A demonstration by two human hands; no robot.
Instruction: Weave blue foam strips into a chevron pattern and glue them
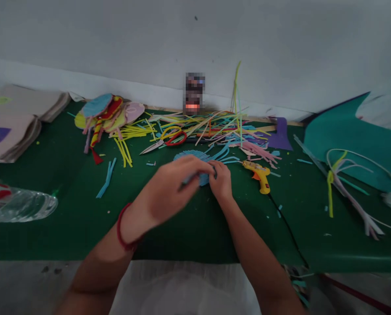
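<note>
A round blue disc of thin strips lies on the green table, partly covered by my hands. My left hand, with a red band at the wrist, curls over its near side, thumb and fingers closing round it. The fingertips reach across to my right hand. My right fingers are bent and pinched at the disc's right edge; exactly what lies between the tips is hidden. Loose blue strips spread just behind my right hand. A yellow glue gun rests to the right, its nozzle near those strips.
Red-and-yellow-handled scissors lie beyond my left hand, before a pile of coloured strips. Coloured round pieces, paper stacks and a plastic bottle are leftward. A teal sheet and bundled strips lie right.
</note>
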